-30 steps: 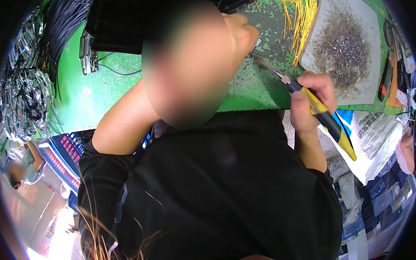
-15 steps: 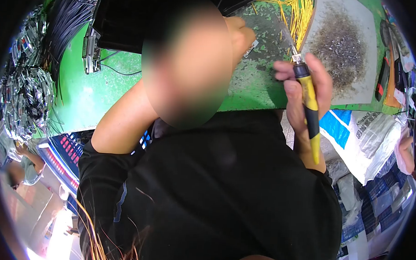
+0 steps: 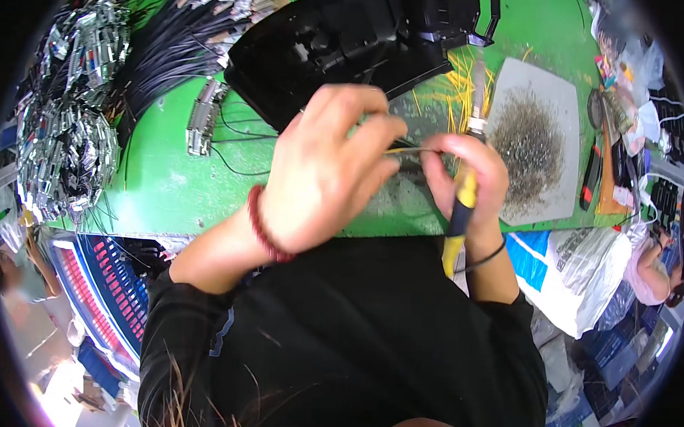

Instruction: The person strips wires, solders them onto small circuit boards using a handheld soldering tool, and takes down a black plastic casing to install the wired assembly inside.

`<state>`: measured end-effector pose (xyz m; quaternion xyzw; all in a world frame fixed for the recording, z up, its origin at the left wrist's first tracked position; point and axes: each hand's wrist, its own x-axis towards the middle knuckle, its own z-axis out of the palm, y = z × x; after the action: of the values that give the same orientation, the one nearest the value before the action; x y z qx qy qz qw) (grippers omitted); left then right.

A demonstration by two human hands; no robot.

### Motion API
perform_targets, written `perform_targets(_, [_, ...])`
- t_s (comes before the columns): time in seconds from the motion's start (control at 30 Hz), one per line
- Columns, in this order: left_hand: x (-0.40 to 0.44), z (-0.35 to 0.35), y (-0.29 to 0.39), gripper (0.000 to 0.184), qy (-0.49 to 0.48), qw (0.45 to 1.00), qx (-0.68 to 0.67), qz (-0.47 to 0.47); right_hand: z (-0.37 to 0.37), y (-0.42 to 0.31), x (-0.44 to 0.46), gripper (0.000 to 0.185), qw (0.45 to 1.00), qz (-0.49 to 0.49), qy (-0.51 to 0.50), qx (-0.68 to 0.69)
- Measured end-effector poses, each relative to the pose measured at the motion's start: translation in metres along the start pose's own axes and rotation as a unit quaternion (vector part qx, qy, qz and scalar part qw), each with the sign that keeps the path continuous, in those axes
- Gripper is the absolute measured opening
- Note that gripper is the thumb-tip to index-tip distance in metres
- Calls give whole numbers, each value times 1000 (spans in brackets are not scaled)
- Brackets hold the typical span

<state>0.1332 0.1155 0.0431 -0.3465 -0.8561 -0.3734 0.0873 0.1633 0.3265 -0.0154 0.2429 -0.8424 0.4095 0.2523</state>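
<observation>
My left hand (image 3: 332, 164), with a red band at its wrist, is closed around one end of a thin wire (image 3: 406, 149) over the green table (image 3: 169, 192). The fingertips of my right hand (image 3: 468, 169) pinch the wire's other end. In the same right hand rests a yellow and black soldering iron (image 3: 463, 206), its metal tip pointing away from me. A black plastic housing (image 3: 348, 48) lies beyond my left hand. Left of that hand is a metal-cased part (image 3: 205, 118) with dark wires. Yellow wires (image 3: 458, 89) lie beyond my right hand.
A grey board (image 3: 536, 145) with dark debris is at the right, near tools (image 3: 593, 177). Bundles of metal parts (image 3: 70, 136) and black cables (image 3: 163, 49) fill the left. Plastic bags (image 3: 581, 274) hang below the right edge. Other people are at both sides.
The view has shifted, showing more of the housing. My right hand has turned the iron's tip away and now pinches a wire. My left hand now shows clearly, nearer my right.
</observation>
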Motion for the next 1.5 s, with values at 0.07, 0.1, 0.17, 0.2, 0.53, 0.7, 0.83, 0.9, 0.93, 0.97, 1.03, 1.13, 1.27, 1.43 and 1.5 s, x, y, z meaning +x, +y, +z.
perform_targets(0.07, [-9,-11,8,41,-17,999,41,-15,7,-13,8,45,993,26,90,71])
perform_targets(0.1, [-12,-8,5,41,-29,997,65,-23,8,-21,9,44,991,55,88,88])
perform_targets(0.17, [-12,-4,-3,43,-31,994,104,-18,15,-32,20,42,987,53,91,125])
perform_targets(0.2, [-12,-1,-8,43,-24,994,107,-14,13,-38,23,55,995,34,33,84])
perform_targets(0.53, [-12,-81,-29,25,-30,998,37,-42,-7,-18,52,53,940,180,195,217])
perform_targets(0.7, [63,-88,-42,22,22,949,238,206,-18,-4,30,50,938,150,272,154])
perform_targets(0.83, [137,-26,-80,23,-48,938,179,294,-35,19,4,50,946,156,281,40])
perform_targets(0.9, [138,0,-96,26,-156,933,186,265,-44,27,-12,49,957,121,263,-5])
perform_targets(0.93, [128,0,-96,29,-174,945,133,244,-48,25,-14,49,961,102,257,-17])
perform_targets(0.97, [120,-2,-97,30,-89,960,105,243,-49,21,-15,50,963,86,253,-30])
perform_targets(1.03, [103,-18,-93,33,60,981,98,159,-46,2,0,34,964,62,252,-59])
perform_targets(1.13, [112,-27,-94,30,-12,981,162,-108,-56,-7,29,29,983,82,86,-141])
perform_targets(1.27, [132,16,-98,59,-172,968,76,-167,-40,-3,59,42,990,-19,-70,-121])
perform_targets(1.43, [104,26,-115,38,-110,975,19,-193,4,-20,23,37,989,132,-47,48])
perform_targets(1.5, [94,20,-108,37,-111,957,-11,-267,20,-24,15,31,1000,8,-2,23])
